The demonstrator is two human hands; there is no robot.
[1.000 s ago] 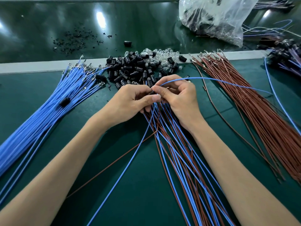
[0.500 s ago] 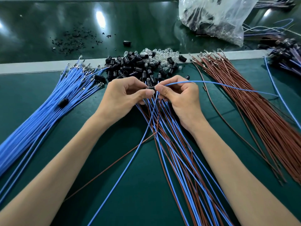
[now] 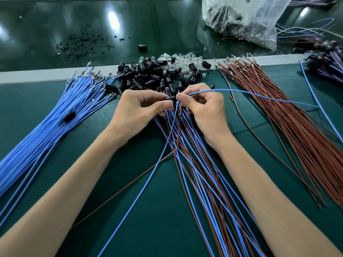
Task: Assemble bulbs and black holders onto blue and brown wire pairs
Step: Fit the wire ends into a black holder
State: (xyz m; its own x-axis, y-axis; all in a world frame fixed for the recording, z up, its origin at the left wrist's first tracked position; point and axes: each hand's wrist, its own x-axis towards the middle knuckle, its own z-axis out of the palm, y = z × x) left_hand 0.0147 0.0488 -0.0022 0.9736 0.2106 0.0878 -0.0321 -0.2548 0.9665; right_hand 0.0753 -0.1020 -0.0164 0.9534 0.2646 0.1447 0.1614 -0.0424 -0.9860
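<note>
Left hand (image 3: pixel 137 108) pinches a black holder (image 3: pixel 170 98) between thumb and forefinger, just on the near side of the holder pile (image 3: pixel 146 75). Right hand (image 3: pixel 204 110) pinches a blue wire (image 3: pixel 241 92) – fingertips against the holder, wire end hidden.

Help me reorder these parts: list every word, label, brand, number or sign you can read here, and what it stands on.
No text can be read anywhere in this view.
The plastic bag shows no print.
The black holders and clear bulbs are too small to show any marking.
The blue wires and brown wires carry no visible lettering.
</note>
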